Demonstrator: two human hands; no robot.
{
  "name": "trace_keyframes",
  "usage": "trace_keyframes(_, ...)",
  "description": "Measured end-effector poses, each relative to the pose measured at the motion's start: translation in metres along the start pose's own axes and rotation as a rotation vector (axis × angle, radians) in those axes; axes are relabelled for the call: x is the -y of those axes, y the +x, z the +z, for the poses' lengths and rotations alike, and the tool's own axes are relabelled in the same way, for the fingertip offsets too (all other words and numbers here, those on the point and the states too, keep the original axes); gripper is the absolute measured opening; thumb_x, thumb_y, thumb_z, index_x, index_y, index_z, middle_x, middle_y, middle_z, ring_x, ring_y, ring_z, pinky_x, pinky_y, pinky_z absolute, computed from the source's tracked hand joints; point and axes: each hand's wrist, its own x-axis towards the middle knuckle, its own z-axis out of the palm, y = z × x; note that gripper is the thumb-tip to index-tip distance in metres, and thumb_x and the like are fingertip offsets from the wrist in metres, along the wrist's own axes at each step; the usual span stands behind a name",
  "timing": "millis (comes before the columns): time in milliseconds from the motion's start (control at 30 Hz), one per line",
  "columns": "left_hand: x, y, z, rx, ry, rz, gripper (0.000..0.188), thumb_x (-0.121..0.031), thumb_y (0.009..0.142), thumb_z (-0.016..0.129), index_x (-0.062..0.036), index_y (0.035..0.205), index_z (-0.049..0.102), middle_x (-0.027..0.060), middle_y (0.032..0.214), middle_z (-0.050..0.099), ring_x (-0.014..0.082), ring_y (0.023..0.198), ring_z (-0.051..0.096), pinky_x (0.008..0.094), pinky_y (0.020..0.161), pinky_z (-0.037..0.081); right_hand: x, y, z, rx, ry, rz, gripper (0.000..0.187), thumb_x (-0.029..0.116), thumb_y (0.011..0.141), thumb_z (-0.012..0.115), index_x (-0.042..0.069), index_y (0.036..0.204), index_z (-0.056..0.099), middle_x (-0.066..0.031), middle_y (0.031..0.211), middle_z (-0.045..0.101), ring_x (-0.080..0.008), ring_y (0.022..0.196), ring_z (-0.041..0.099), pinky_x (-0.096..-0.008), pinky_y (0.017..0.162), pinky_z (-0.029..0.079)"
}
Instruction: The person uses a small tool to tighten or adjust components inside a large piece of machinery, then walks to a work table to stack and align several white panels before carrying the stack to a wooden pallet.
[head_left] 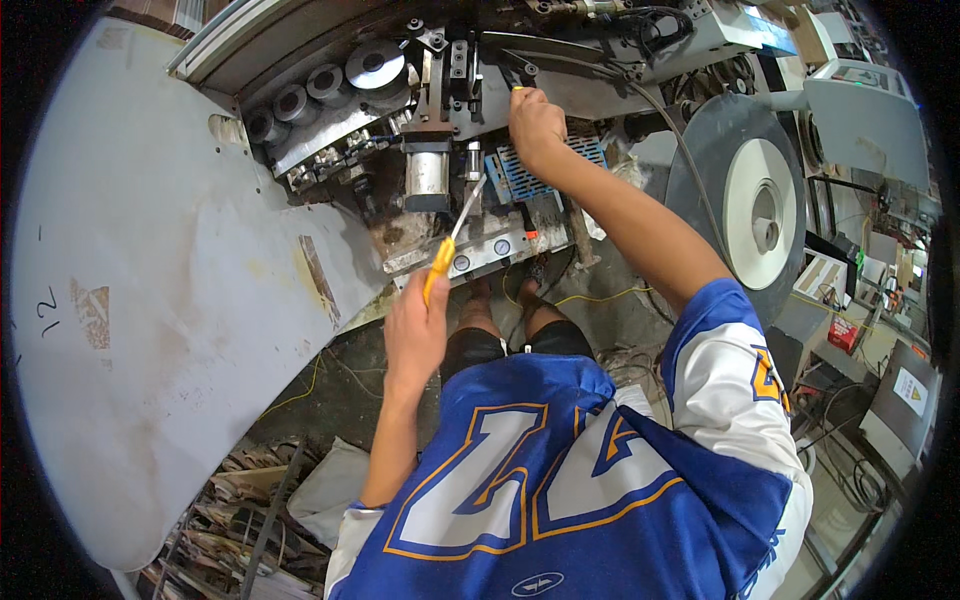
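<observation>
In the head view, the left grip (414,328) is clasping a yellow-handled tool (446,247), whose metal shaft (468,209) is extending ahead toward the machine (427,172); the right grip (537,126) is curling beside a yellow piece (517,88) (held or not, I cannot tell).

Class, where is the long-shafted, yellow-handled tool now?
Head view, left of centre: the tool is in the left hand, its tip right of the metal cylinder.

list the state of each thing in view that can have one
yellow-handled tool: gripped, slanting
left hand: closed on the yellow-handled tool
right hand: curled, grip mostly hidden
round gauges: readings too small to tell
yellow cable: lying loose
metal rollers: lined up in a row
</observation>
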Motion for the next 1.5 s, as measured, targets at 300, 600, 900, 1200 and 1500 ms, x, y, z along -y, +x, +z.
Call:
trace_keyframes(300, -0.081, 0.119, -0.053, -0.143, 0.469, 0.139, 0.055, -0.049, 0.108, 0.036, 0.0003, 0.106, 0.062, 0.0275, 0.096, 0.070, 0.0488, 0.092, 0.067, 0.0590, 0.081, 0.052, -0.038, -0.084, -0.001, -0.028, 0.390, -0.009, 0.028, 0.016, 0.098, 0.049, -0.002, 0.119, 0.055, -0.0191, 0.102, 0.071, -0.0305, 0.080, 0.075, -0.0404, 0.065, 0.061)
trace_keyframes(600, -0.153, 0.226, -0.046, -0.137, 0.789, 0.293, 0.055, -0.045, 0.104, 0.045, -0.0023, 0.091, 0.077, 0.0233, 0.096, 0.074, 0.0419, 0.093, 0.072, 0.0513, 0.083, 0.056, -0.055, -0.183, 0.019, 0.156, 0.921, -0.037, 0.034, 0.027, 0.099, 0.056, -0.002, 0.116, 0.052, -0.0252, 0.098, 0.070, -0.0476, 0.087, 0.069, -0.0599, 0.075, 0.054)
trace_keyframes(900, -0.214, 0.254, -0.053, -0.057, 0.999, 0.238, 0.064, -0.055, 0.103, 0.037, -0.0031, 0.108, 0.075, 0.0222, 0.109, 0.074, 0.0403, 0.105, 0.071, 0.0522, 0.091, 0.055, -0.088, -0.213, 0.044, 0.152, 1.195, 0.101, 0.034, 0.032, 0.100, 0.058, 0.002, 0.116, 0.055, -0.0258, 0.089, 0.071, -0.0482, 0.084, 0.068, -0.0582, 0.072, 0.053)
trace_keyframes(1200, -0.257, 0.219, -0.013, 0.126, 1.136, 0.262, 0.070, -0.057, 0.105, 0.034, -0.0008, 0.093, 0.074, 0.0233, 0.094, 0.074, 0.0421, 0.091, 0.072, 0.0540, 0.082, 0.056, -0.112, -0.128, 0.078, 0.411, 2.115, 0.284, 0.028, 0.027, 0.105, 0.051, 0.001, 0.115, 0.051, -0.0087, 0.084, 0.064, -0.0196, 0.061, 0.065, -0.0381, 0.058, 0.052)
trace_keyframes(1500, -0.231, 0.128, 0.022, 0.020, 1.091, 0.318, 0.064, -0.054, 0.105, 0.041, -0.0021, 0.082, 0.071, 0.0220, 0.079, 0.072, 0.0396, 0.076, 0.073, 0.0529, 0.066, 0.057, -0.107, -0.123, 0.081, 0.680, 2.173, 0.163, 0.028, 0.031, 0.107, 0.051, 0.004, 0.116, 0.052, -0.0038, 0.082, 0.059, -0.0157, 0.058, 0.062, -0.0329, 0.055, 0.052)
